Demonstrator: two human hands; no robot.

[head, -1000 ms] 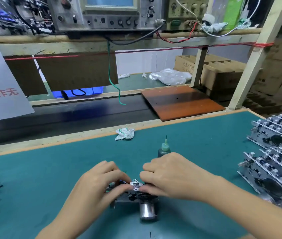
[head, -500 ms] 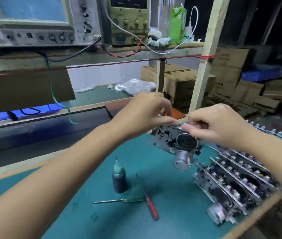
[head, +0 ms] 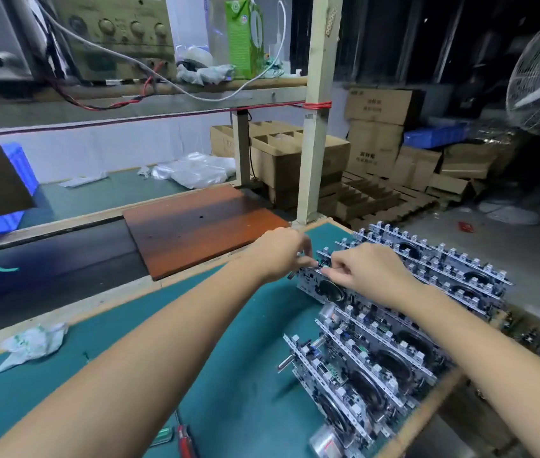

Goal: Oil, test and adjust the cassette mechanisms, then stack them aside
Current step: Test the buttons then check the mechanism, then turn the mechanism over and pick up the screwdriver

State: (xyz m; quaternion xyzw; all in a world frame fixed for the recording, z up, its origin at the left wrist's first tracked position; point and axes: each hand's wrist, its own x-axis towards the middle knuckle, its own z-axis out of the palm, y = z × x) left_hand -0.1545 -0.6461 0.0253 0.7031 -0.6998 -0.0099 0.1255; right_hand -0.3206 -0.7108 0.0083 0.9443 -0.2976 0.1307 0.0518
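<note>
Cassette mechanism [head: 319, 285], at bench centre a second ago, now reaches the stack [head: 427, 292]. Left hand [head: 278, 252] and right hand [head: 366, 271] both pinch its top edge; apparently being set down.

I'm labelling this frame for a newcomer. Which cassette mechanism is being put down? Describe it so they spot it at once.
Start at the green mat and go to the metal stack at its right edge. The cassette mechanism is at the stack's near-left top, the only one pinched by the left hand and right hand.
</note>
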